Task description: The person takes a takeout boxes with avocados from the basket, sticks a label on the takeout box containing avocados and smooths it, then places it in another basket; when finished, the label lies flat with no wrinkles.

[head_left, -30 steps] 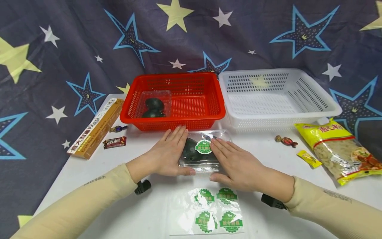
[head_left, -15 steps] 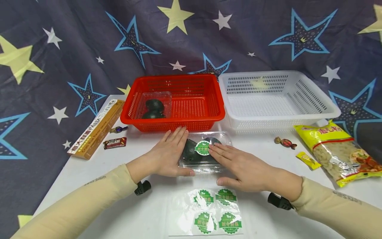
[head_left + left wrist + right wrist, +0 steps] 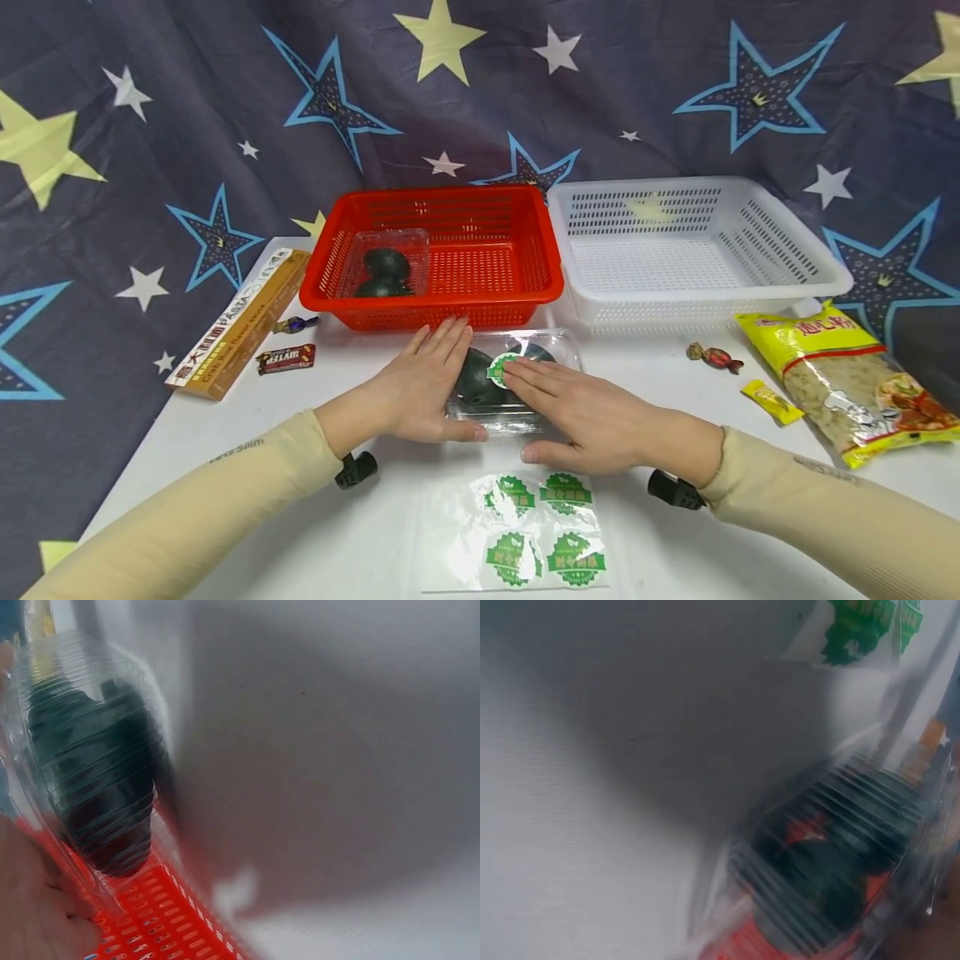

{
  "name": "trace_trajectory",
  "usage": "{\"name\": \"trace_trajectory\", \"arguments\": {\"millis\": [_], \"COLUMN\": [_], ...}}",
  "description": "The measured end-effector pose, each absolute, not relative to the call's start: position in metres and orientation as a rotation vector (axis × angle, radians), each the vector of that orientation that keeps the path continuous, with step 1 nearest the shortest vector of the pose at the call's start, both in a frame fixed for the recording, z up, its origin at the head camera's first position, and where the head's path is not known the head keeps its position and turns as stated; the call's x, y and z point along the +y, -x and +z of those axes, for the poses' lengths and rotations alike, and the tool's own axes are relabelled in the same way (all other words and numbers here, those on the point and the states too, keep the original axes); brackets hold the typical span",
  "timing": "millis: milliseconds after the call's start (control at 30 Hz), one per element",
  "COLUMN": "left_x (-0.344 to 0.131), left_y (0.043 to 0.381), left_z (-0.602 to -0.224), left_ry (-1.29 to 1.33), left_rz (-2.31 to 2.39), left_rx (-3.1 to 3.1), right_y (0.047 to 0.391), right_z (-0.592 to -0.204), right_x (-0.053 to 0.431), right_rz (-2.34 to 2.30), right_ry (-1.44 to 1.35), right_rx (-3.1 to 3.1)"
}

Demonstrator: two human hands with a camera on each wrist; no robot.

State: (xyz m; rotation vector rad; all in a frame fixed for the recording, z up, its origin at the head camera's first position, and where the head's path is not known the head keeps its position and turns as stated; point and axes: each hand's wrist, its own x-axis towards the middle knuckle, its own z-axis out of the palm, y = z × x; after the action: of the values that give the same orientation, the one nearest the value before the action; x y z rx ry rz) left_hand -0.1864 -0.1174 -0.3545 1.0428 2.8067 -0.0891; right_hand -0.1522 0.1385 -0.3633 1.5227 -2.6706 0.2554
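A clear plastic clamshell box (image 3: pixel 558 343) with dark green, avocado-like fruits (image 3: pixel 477 380) inside sits on the white table, in front of the red basket. Its lid bears a round green-and-white sticker (image 3: pixel 497 372), partly covered by fingertips. My left hand (image 3: pixel 426 385) lies with straight fingers along the box's left side. With fingers extended, my right hand (image 3: pixel 592 408) rests on the lid, its fingertips on the sticker. In the left wrist view the box's ribbed side (image 3: pixel 97 772) shows the dark fruit through it. The right wrist view has the box (image 3: pixel 825 855) blurred.
Behind stand a red basket (image 3: pixel 431 315) holding another clear box of dark fruits (image 3: pixel 387 265) and a white basket (image 3: pixel 705 298). A sticker sheet (image 3: pixel 457 533) lies in front. Left are a pasta box (image 3: pixel 240 325) and candies (image 3: pixel 287 358); right, more candies (image 3: pixel 772 402) and a yellow bag (image 3: pixel 847 383).
My right hand first slid a little right, uncovering more of the sticker, then came back left over it. The left hand has stayed in place beside the box.
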Motion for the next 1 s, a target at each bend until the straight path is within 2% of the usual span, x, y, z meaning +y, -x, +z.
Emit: {"name": "trace_trajectory", "arguments": {"millis": [567,1000], "left_x": [-0.119,-0.117], "left_y": [0.188,0.186], "left_z": [-0.354,-0.353], "left_ry": [-1.054,-1.019], "left_rz": [-0.102,-0.116], "left_rx": [2.801,2.824], "right_y": [0.164,0.153], "right_z": [-0.361,-0.362], "right_x": [0.100,0.120], "right_rz": [0.154,0.115], "right_ry": [-1.385,-1.417], "right_rx": [-2.842,-2.755]}}
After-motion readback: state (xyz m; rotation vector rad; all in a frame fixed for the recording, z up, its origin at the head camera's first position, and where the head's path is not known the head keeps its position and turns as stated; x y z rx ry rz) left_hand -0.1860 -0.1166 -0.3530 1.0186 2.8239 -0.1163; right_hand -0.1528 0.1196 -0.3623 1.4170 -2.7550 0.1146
